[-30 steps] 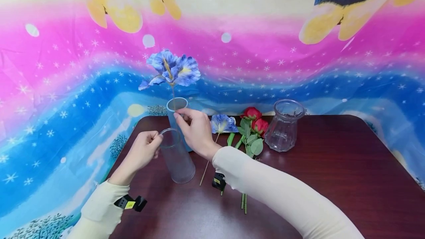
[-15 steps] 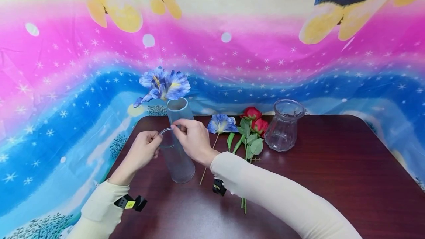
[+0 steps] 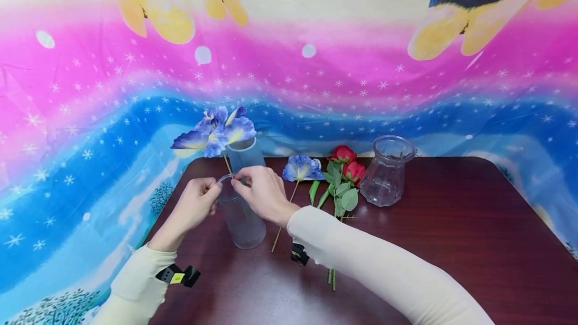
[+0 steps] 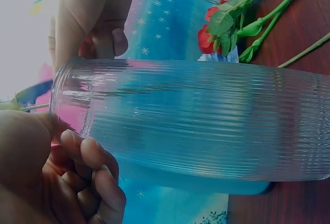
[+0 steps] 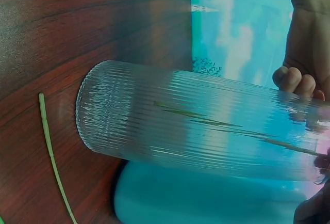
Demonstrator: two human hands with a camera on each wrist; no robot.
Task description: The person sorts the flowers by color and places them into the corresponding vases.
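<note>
A clear ribbed glass vase point(image 3: 245, 227) stands on the table, its rim pinched between my left thumb and curled fingers point(image 3: 197, 200). Over its mouth, my right hand point(image 3: 265, 192) pinches the stem of a blue-purple iris point(image 3: 213, 132). That bloom leans left above the rim. In the right wrist view the thin stem point(image 5: 221, 126) shows through the ribbed glass, reaching slantwise down inside; the ribs break up its outline. The left wrist view has my left hand point(image 4: 85, 175) and right hand point(image 4: 93, 15) on opposite sides of the rim.
Behind the glass stands a blue vase point(image 3: 246, 157). Right of it lie another blue iris point(image 3: 301, 168) and red roses point(image 3: 353, 171) with green stems. A flared clear vase point(image 3: 384, 184) stands farther right on the dark wooden table point(image 3: 442, 224), before a printed cloth point(image 3: 289, 84).
My right hand has come down to the glass vase's rim with the iris. The bloom has dropped, shifted left and turned. My left hand has kept its place on the rim.
</note>
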